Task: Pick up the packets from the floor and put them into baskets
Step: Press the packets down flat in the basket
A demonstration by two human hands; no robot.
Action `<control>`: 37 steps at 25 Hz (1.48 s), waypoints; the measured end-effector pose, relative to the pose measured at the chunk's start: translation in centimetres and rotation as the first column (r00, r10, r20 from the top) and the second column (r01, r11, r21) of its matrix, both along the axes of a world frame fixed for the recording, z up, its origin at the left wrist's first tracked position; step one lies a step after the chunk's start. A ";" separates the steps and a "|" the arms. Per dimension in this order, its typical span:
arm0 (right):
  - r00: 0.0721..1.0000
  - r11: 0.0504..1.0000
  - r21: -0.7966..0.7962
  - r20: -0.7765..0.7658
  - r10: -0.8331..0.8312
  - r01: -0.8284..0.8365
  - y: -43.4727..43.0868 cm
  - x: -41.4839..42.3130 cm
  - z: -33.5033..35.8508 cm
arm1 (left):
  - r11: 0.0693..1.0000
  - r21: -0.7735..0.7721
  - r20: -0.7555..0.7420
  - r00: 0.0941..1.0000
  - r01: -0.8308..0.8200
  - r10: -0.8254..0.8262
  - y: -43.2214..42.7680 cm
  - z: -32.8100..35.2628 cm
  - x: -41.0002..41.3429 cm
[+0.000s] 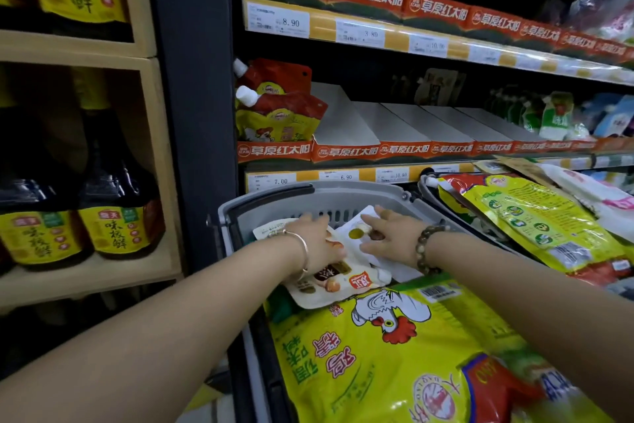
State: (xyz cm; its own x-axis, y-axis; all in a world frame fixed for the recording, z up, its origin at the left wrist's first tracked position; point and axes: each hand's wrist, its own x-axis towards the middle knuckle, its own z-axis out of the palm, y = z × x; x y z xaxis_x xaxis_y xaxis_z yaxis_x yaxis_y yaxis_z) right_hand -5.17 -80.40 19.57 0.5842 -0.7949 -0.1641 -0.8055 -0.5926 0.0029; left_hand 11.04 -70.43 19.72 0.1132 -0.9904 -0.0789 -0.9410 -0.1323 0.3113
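**Hands flat in the basket (343,192)**

Both arms reach forward, wrists low. The left hand (317,237) lies open, fingers straight, on a white packet (329,282) in the basket. The right hand (387,234), fingers spread, presses a second packet (355,234) just beside it.

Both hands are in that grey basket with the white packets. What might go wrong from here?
1. The white packet under the left hand lies partly on the big yellow packet; it may slide once released.
2. The neighbouring basket, beside the right hand, is heaped above its rim; a nudge might spill its packets.
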 end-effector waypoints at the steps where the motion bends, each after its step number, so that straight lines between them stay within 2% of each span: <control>1: 0.999 0.999 -0.031 0.053 0.007 -0.006 0.5 0.3 0.9 | 0.993 -0.122 -0.045 0.999 -0.012 0.006 0.7 0.9 0.5; 4: 0.977 0.995 -0.088 0.204 0.068 -0.051 2.6 2.0 2.9 | 0.918 -0.394 -0.124 0.992 -0.054 0.005 3.8 2.8 2.8; 6: 0.956 0.986 -0.103 0.248 0.155 -0.133 4.7 4.2 3.7 | 0.872 -0.478 -0.142 0.989 -0.107 0.043 6.7 3.1 5.2; 9: 0.914 0.953 -0.129 0.271 0.301 -0.275 8.3 8.2 4.1 | 0.834 -0.523 -0.134 0.983 -0.177 0.124 11.4 2.8 9.0; 17: 0.770 0.782 -0.192 0.147 0.621 -0.593 20.3 21.3 3.5 | 0.800 -0.461 -0.066 0.914 -0.383 0.400 28.2 1.0 18.5; 22: 0.695 0.697 -0.156 0.081 0.715 -0.699 28.7 29.2 0.2 | 0.782 -0.414 -0.032 0.865 -0.467 0.500 38.8 -2.7 22.8; 27: 0.665 0.663 -0.082 0.005 0.747 -0.744 36.0 35.5 -5.8 | 0.736 -0.307 -0.102 0.789 -0.604 0.605 44.9 -9.1 26.2; 30: 0.685 0.686 -0.017 -0.053 0.726 -0.728 38.2 37.7 -10.1 | 0.753 -0.242 -0.073 0.785 -0.612 0.615 46.6 -13.6 27.5; 34: 0.739 0.758 0.090 -0.176 0.650 -0.646 39.2 39.6 -14.8 | 0.697 -0.107 -0.110 0.705 -0.709 0.701 47.9 -18.6 28.6; 37: 0.783 0.810 0.154 -0.206 0.587 -0.567 38.5 40.3 -18.0 | 0.686 -0.035 -0.093 0.686 -0.727 0.722 47.9 -21.4 29.1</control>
State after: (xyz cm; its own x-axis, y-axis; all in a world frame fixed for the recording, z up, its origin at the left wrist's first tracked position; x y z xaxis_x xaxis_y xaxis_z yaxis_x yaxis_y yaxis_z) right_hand 35.17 -41.87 1.59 0.8654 -0.3000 -0.4013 -0.2941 -0.9526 0.0779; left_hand 40.12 -22.57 -1.64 0.7943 -0.6050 -0.0548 -0.5370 -0.7415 0.4022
